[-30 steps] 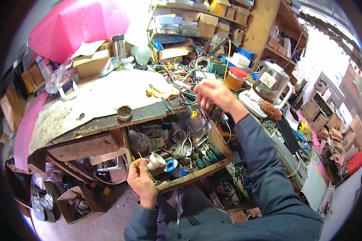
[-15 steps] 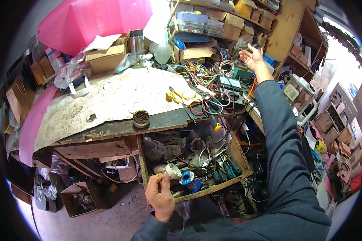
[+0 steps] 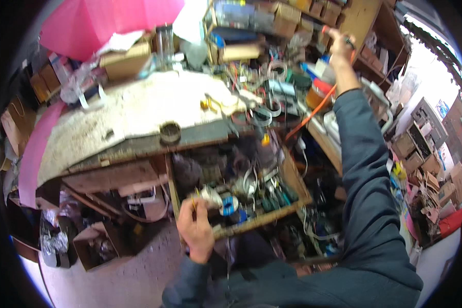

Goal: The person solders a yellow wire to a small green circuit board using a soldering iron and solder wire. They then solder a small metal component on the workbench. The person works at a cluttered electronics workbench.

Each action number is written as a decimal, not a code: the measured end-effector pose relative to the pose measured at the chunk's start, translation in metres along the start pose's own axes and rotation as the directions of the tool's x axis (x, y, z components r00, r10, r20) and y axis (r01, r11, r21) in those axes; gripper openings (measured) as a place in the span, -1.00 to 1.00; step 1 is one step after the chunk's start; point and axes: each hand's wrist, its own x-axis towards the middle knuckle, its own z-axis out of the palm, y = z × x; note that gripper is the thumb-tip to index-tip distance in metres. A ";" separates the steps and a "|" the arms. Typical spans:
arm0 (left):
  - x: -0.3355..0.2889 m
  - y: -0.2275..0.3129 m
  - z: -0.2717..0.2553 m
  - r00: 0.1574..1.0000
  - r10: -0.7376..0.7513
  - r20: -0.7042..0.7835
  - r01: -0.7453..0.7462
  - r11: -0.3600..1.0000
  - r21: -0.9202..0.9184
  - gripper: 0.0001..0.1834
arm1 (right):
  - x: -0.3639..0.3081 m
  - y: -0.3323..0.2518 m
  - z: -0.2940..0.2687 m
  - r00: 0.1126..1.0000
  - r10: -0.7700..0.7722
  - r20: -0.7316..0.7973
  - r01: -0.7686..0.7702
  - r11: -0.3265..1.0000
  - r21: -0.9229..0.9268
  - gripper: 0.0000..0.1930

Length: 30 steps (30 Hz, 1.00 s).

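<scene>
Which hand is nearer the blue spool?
The left hand, low by the spool and drawer; the right hand is raised near the shelves.

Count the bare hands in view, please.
2: the left hand by the drawer's near left corner, and the right hand raised at upper right. No others show.
</scene>
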 end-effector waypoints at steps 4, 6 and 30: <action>-0.005 -0.009 0.001 0.999 -0.039 0.024 0.042 0.984 -0.172 -0.84 | -0.053 -0.069 -0.062 0.924 0.137 0.358 -0.287 0.867 0.407 -0.80; -0.004 -0.016 -0.001 0.998 -0.051 0.041 0.060 0.960 -0.274 -0.86 | -0.098 -0.102 -0.091 0.897 0.138 0.421 -0.335 0.834 0.439 -0.92; -0.009 0.031 0.011 0.939 -0.178 0.293 0.308 0.815 -0.491 -0.82 | -0.334 -0.153 -0.299 0.655 0.460 0.600 -0.754 0.459 0.470 -0.53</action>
